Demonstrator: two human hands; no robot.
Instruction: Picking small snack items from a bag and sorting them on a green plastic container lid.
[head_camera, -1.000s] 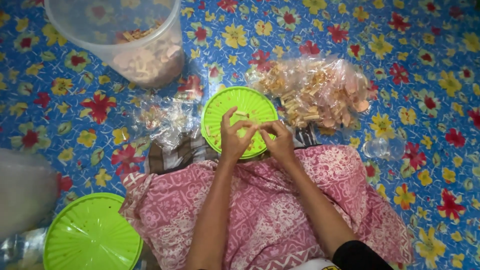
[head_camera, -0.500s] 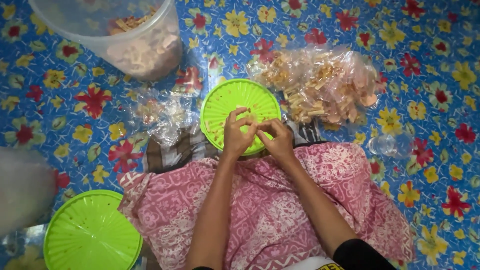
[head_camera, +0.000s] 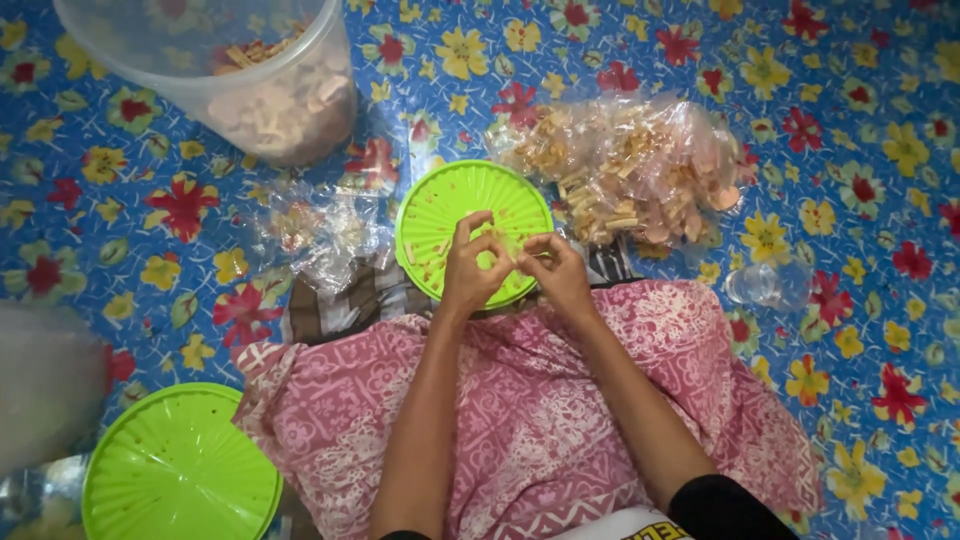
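Observation:
My left hand (head_camera: 472, 262) and my right hand (head_camera: 555, 270) meet over the near edge of a round green lid (head_camera: 440, 215) lying on the flowered mat. Their fingertips pinch together on something small and pale between them; what it is cannot be made out. A few pale crumbs or sticks lie on the lid. Behind the lid, to the right, sits a clear plastic bag of light brown snack pieces (head_camera: 630, 170). My lap is covered by a pink patterned cloth (head_camera: 530, 420).
A large clear tub (head_camera: 230, 70) holding snack pieces stands at the back left. Crumpled empty clear plastic (head_camera: 325, 235) lies left of the lid. A second green lid (head_camera: 180, 470) rests near my left knee. A small clear wrapper (head_camera: 765, 285) lies at the right.
Both hands stay pinched together over the green lid; only the fingers shift slightly. The camera has tilted a little, so the scene sits lower in view.

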